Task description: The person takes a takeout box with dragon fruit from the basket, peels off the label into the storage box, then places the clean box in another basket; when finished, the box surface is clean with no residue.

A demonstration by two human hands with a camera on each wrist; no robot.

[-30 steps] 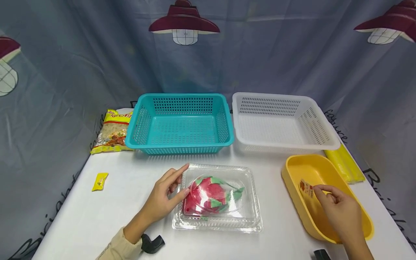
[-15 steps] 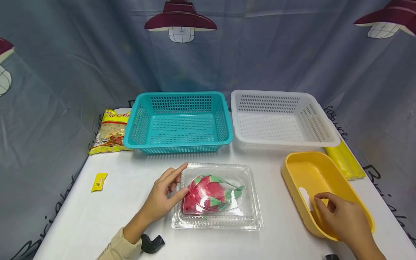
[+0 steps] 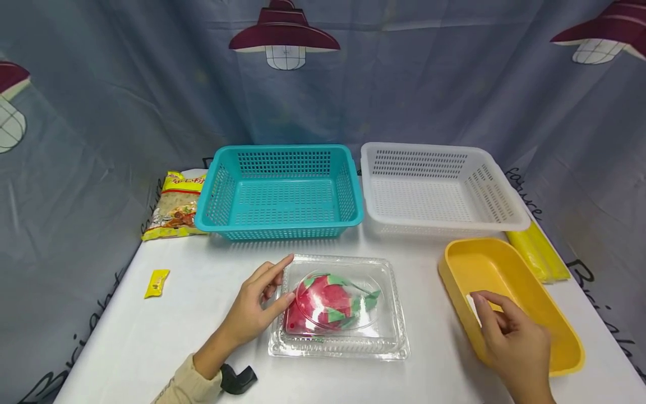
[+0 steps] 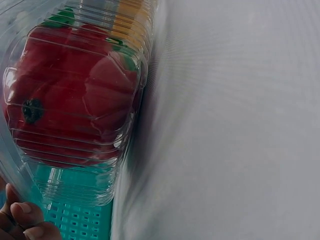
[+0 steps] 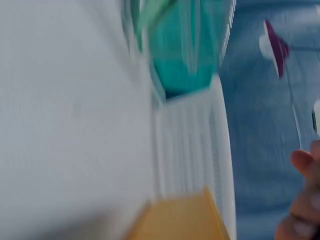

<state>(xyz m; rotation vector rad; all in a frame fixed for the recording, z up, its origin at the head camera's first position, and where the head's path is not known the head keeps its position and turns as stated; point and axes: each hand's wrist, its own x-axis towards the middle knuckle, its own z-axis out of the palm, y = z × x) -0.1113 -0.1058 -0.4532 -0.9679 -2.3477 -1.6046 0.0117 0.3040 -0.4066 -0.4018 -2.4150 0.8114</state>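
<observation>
My left hand [image 3: 254,306] rests at the left side of a clear plastic clamshell box [image 3: 388,314], index finger and thumb on its lid. Inside lies a red fruit-like thing with green leaf tips [image 3: 328,303]; the left wrist view shows its red body [image 4: 75,90] through the ribbed wall. My right hand [image 3: 517,339] hovers over the left rim of a yellow tray [image 3: 570,359], thumb and index finger close together. A white slip [image 3: 473,307] shows just beside those fingertips, partly hidden by them. I cannot tell whether the fingers pinch anything.
Behind the box stand a teal basket [image 3: 277,231] and a white basket [image 3: 404,224]. A printed food bag [image 3: 176,207] sits at the far left, a small yellow packet [image 3: 157,283] nearer. A yellow package [image 3: 540,255] lies right of the tray.
A second ago my right fingers held a printed sticker over the tray; then a blank white slip showed left of them. My right hand has since moved left toward the rim. The left hand stays put.
</observation>
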